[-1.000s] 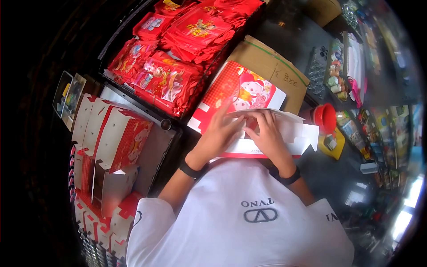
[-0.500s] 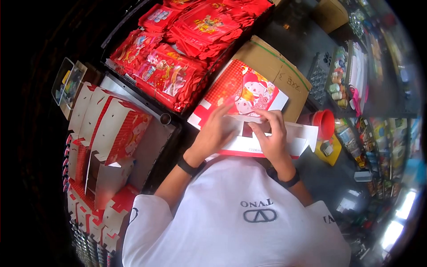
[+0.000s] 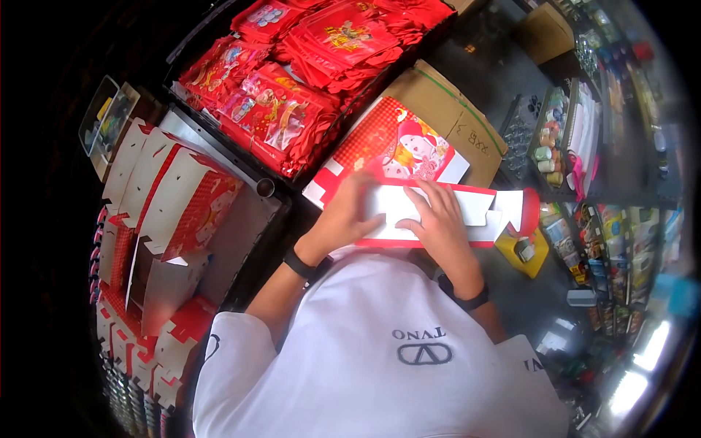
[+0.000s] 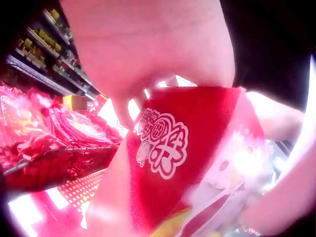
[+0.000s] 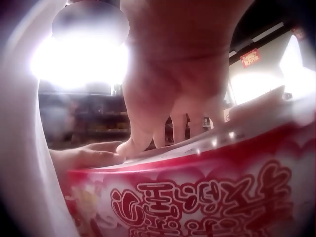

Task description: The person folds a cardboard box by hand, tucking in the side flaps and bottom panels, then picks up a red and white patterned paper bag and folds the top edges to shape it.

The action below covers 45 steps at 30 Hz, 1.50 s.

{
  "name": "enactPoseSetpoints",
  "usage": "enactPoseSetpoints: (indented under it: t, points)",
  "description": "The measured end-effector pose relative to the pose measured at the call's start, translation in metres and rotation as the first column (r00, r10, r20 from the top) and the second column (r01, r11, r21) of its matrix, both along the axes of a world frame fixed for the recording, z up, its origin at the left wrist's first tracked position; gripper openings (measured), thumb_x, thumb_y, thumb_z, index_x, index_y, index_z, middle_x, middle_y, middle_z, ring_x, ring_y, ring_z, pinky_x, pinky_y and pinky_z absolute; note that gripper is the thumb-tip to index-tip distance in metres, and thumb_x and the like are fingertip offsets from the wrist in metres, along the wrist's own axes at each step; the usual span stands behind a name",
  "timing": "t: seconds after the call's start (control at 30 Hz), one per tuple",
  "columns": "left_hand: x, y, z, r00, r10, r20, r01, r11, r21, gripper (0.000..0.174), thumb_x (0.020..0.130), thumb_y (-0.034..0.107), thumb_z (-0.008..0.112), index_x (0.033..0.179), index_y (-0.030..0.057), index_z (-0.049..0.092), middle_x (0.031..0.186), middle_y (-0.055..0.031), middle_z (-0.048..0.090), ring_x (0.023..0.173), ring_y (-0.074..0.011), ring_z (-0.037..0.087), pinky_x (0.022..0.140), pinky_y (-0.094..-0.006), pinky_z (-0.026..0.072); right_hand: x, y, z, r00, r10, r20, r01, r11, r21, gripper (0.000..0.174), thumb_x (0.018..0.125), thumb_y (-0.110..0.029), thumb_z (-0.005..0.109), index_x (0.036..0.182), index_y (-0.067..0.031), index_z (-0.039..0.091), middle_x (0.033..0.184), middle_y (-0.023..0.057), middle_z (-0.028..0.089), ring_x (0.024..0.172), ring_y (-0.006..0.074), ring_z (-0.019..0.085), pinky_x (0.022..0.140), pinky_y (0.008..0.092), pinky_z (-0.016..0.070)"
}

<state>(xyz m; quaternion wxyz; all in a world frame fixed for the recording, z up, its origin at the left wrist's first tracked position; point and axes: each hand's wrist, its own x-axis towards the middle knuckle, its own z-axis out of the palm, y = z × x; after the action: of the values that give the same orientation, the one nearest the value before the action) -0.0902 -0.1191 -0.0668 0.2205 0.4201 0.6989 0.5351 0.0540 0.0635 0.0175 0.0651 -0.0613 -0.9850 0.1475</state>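
A cardboard gift box (image 3: 394,205), white on its upper face with red edges, lies on its side in front of the person's chest. My left hand (image 3: 346,214) holds the box's left end, thumb over the white panel; the left wrist view shows the red printed end (image 4: 170,143) beneath the palm. On the white panel, the spread fingers of my right hand (image 3: 440,217) press down, as the right wrist view also shows above the lettered side (image 5: 197,202). A white end flap (image 3: 511,212) sticks out at the box's right end.
A flat red printed box (image 3: 394,139) lies behind on a brown carton (image 3: 460,120). Red packets (image 3: 277,109) fill a black crate at the back left. Several folded boxes (image 3: 171,193) stack at the left. A red cup (image 3: 531,212) and yellow packet (image 3: 527,254) sit at the right.
The box's long upper flap has folded down over the opening, so its white face now covers the inside. Both hands have stayed at the box, with the right fingers lowering onto the panel.
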Motion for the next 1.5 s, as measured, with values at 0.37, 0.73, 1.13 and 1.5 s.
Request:
enactPoseSetpoints:
  t: [0.37, 0.73, 1.13, 1.5]
  points:
    - [0.001, -0.002, 0.004, 0.992, -0.06, -0.115, 0.056, 0.998, -0.035, 0.088, 0.086, 0.025, 0.084, 0.157, 0.0046, 0.035, 0.162, -0.0251, 0.033, 0.151, -0.044, 0.038, 0.124, -0.0482, 0.0385, -0.01, 0.023, 0.006, 0.984, 0.17, 0.06, -0.171, 0.985, 0.007, 0.079, 0.085, -0.037, 0.083, 0.147, 0.0018, 0.055, 0.141, 0.023, 0.06, 0.13, 0.0407, 0.055, 0.113, 0.0519, 0.0458]
    - [-0.001, -0.006, 0.006, 0.996, -0.063, -0.062, 0.062, 0.998, -0.015, 0.097, 0.082, 0.03, 0.087, 0.16, 0.0068, 0.034, 0.163, -0.0245, 0.032, 0.149, -0.0434, 0.042, 0.121, -0.0483, 0.0424, -0.036, 0.034, 0.029, 0.949, 0.124, 0.29, -0.095, 0.989, -0.115, 0.067, 0.086, -0.033, 0.083, 0.143, -0.0064, 0.062, 0.132, 0.0157, 0.066, 0.126, 0.0347, 0.059, 0.108, 0.0453, 0.0502]
    - [-0.003, -0.007, 0.008, 0.996, -0.069, -0.053, 0.069, 0.998, -0.009, 0.097, 0.081, 0.03, 0.087, 0.159, 0.0068, 0.036, 0.162, -0.0234, 0.035, 0.149, -0.0426, 0.042, 0.121, -0.0477, 0.0425, -0.039, 0.028, 0.019, 0.957, 0.089, 0.275, -0.049, 0.988, -0.149, 0.068, 0.083, -0.03, 0.086, 0.143, -0.0097, 0.063, 0.135, 0.013, 0.065, 0.128, 0.0347, 0.057, 0.111, 0.0435, 0.0468]
    - [-0.001, -0.009, 0.01, 0.995, -0.089, -0.045, 0.087, 0.995, -0.04, 0.094, 0.084, 0.036, 0.085, 0.159, 0.0078, 0.037, 0.163, -0.0226, 0.035, 0.149, -0.0423, 0.042, 0.122, -0.0483, 0.0408, -0.036, 0.04, 0.015, 0.916, 0.166, 0.367, -0.03, 0.937, -0.349, 0.076, 0.086, -0.03, 0.084, 0.152, -0.0089, 0.056, 0.149, 0.0177, 0.057, 0.138, 0.038, 0.05, 0.119, 0.0456, 0.0387]
